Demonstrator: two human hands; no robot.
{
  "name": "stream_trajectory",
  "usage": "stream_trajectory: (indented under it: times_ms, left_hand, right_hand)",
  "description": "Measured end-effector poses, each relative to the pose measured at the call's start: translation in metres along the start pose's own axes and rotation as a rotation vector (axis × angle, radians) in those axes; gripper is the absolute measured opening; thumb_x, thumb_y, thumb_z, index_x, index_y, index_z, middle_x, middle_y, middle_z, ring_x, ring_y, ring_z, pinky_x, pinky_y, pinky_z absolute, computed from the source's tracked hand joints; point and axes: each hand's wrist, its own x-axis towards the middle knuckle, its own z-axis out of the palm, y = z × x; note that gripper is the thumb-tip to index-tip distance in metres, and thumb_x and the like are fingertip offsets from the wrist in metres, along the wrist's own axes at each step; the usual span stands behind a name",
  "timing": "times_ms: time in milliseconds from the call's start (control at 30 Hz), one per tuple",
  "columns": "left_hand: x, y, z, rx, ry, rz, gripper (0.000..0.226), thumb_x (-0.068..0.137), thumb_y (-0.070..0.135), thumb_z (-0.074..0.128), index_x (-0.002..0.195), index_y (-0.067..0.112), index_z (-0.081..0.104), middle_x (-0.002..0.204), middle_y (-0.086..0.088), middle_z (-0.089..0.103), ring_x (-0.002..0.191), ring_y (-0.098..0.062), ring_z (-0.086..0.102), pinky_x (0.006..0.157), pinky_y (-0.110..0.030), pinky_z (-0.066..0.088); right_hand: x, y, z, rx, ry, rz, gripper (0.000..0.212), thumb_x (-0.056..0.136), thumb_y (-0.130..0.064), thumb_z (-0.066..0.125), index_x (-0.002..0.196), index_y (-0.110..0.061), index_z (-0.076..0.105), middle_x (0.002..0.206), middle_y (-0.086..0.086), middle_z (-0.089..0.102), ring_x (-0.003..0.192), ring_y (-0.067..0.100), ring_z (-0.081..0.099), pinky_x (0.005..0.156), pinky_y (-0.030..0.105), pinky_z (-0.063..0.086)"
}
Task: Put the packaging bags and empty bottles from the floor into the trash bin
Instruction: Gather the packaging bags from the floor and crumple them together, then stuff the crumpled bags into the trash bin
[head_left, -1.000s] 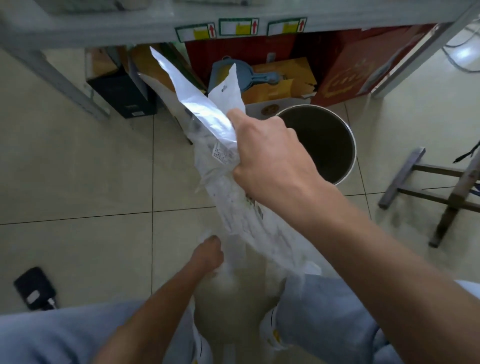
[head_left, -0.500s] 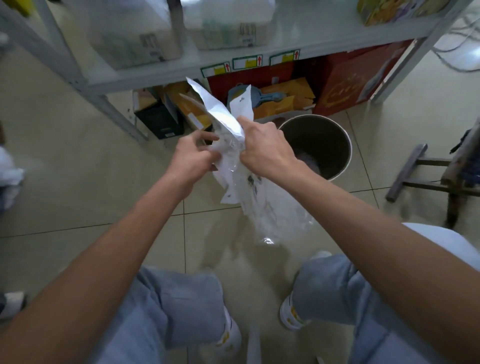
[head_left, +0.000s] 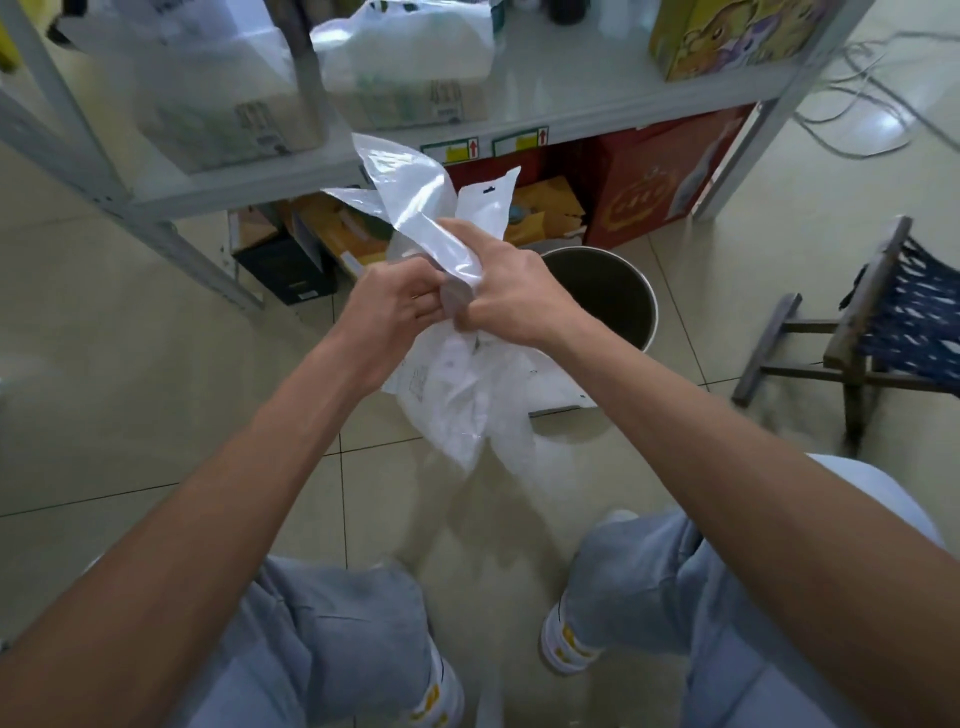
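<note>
A bundle of clear and white packaging bags (head_left: 452, 384) hangs in the air in front of me, its top ends fanned out above my fists. My left hand (head_left: 395, 306) and my right hand (head_left: 511, 296) both grip the bundle at its middle, knuckles close together. The round metal trash bin (head_left: 647, 299) stands on the floor just right of and behind my right hand, its dark inside partly hidden by my wrist and the bags. No bottles are visible.
A grey metal shelf rack (head_left: 171, 187) with boxes and bags stands behind the bin. Red and yellow boxes (head_left: 644, 192) sit under it. A folding wooden stool (head_left: 857, 338) is at the right. My knees and shoes are below.
My left hand rose from near the floor and took hold of the bags beside my right hand. The view tilted up, showing more of the shelf, and the bundle lifted higher.
</note>
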Motion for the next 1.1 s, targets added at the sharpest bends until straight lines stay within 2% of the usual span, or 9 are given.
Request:
stream_trajectory:
  times_ms: [133, 233, 333, 433, 567, 700, 800, 933, 1100]
  left_hand:
    - [0.008, 0.002, 0.006, 0.001, -0.018, 0.091, 0.021, 0.087, -0.007, 0.049, 0.103, -0.011, 0.062, 0.103, -0.024, 0.061, 0.107, -0.034, 0.06, 0.11, -0.047, 0.046]
    - [0.015, 0.007, 0.013, 0.051, 0.032, 0.128, 0.017, 0.078, 0.003, 0.061, 0.086, -0.008, 0.071, 0.103, -0.024, 0.064, 0.105, -0.029, 0.06, 0.11, -0.049, 0.042]
    - [0.016, 0.012, 0.024, 0.085, 0.094, 0.17, 0.033, 0.077, 0.002, 0.061, 0.103, -0.014, 0.072, 0.113, -0.029, 0.07, 0.107, -0.032, 0.067, 0.105, -0.049, 0.048]
    - [0.016, 0.013, 0.033, 0.246, 0.163, 0.269, 0.037, 0.083, 0.001, 0.057, 0.115, 0.002, 0.076, 0.116, -0.009, 0.076, 0.114, -0.018, 0.068, 0.098, -0.031, 0.054]
    - [0.022, 0.014, 0.035, 0.321, 0.198, 0.295, 0.035, 0.089, 0.002, 0.054, 0.114, 0.011, 0.077, 0.114, 0.005, 0.075, 0.097, 0.013, 0.064, 0.08, -0.006, 0.05]
    - [0.033, 0.01, 0.034, 0.362, 0.196, 0.233, 0.038, 0.087, 0.005, 0.053, 0.112, 0.018, 0.079, 0.118, 0.009, 0.074, 0.114, 0.002, 0.06, 0.101, -0.028, 0.048]
    - [0.043, 0.004, 0.036, 0.406, 0.165, 0.179, 0.042, 0.083, 0.007, 0.053, 0.113, 0.021, 0.079, 0.121, 0.009, 0.073, 0.122, -0.006, 0.06, 0.109, -0.038, 0.047]
    - [0.058, -0.007, 0.036, 0.461, 0.178, 0.122, 0.041, 0.08, 0.013, 0.052, 0.109, 0.024, 0.079, 0.121, 0.009, 0.072, 0.123, -0.011, 0.06, 0.111, -0.044, 0.045]
    - [0.075, -0.016, 0.033, 0.501, 0.194, 0.088, 0.037, 0.082, 0.015, 0.053, 0.105, 0.025, 0.08, 0.115, 0.008, 0.073, 0.114, -0.007, 0.062, 0.106, -0.043, 0.049]
  right_hand:
    - [0.004, 0.005, -0.008, -0.093, 0.185, -0.059, 0.054, 0.093, -0.021, 0.066, 0.145, -0.035, 0.055, 0.131, 0.009, 0.066, 0.109, 0.025, 0.065, 0.079, 0.031, 0.057]
    - [0.005, 0.004, -0.025, -0.101, 0.253, -0.073, 0.045, 0.086, -0.017, 0.06, 0.127, -0.033, 0.071, 0.113, 0.005, 0.075, 0.1, 0.021, 0.067, 0.069, 0.019, 0.043]
    - [-0.001, -0.001, -0.046, -0.071, 0.322, -0.074, 0.036, 0.076, -0.011, 0.056, 0.099, -0.02, 0.081, 0.085, 0.006, 0.075, 0.085, 0.025, 0.068, 0.066, 0.029, 0.046]
    - [-0.005, 0.004, -0.072, -0.1, 0.48, -0.024, 0.034, 0.077, -0.002, 0.056, 0.098, -0.011, 0.081, 0.086, 0.009, 0.075, 0.087, 0.025, 0.069, 0.076, 0.028, 0.049]
    - [-0.012, 0.025, -0.112, -0.211, 0.663, 0.028, 0.045, 0.075, -0.003, 0.049, 0.104, -0.016, 0.081, 0.093, 0.011, 0.076, 0.091, 0.025, 0.067, 0.067, 0.018, 0.038]
    - [-0.019, 0.045, -0.126, -0.25, 0.694, 0.116, 0.036, 0.068, -0.002, 0.044, 0.084, -0.004, 0.076, 0.076, 0.021, 0.067, 0.078, 0.036, 0.062, 0.061, 0.034, 0.04]
    - [-0.01, 0.063, -0.117, -0.253, 0.623, 0.22, 0.023, 0.07, -0.002, 0.044, 0.068, -0.003, 0.067, 0.061, 0.016, 0.051, 0.072, 0.041, 0.054, 0.058, 0.035, 0.041]
    - [0.016, 0.084, -0.098, -0.335, 0.521, 0.374, 0.017, 0.084, -0.006, 0.05, 0.08, -0.005, 0.067, 0.083, 0.016, 0.062, 0.09, 0.037, 0.067, 0.068, 0.029, 0.045]
    - [0.046, 0.109, -0.067, -0.439, 0.393, 0.451, 0.024, 0.091, -0.005, 0.052, 0.108, -0.004, 0.069, 0.12, 0.024, 0.067, 0.112, 0.043, 0.064, 0.088, 0.038, 0.052]
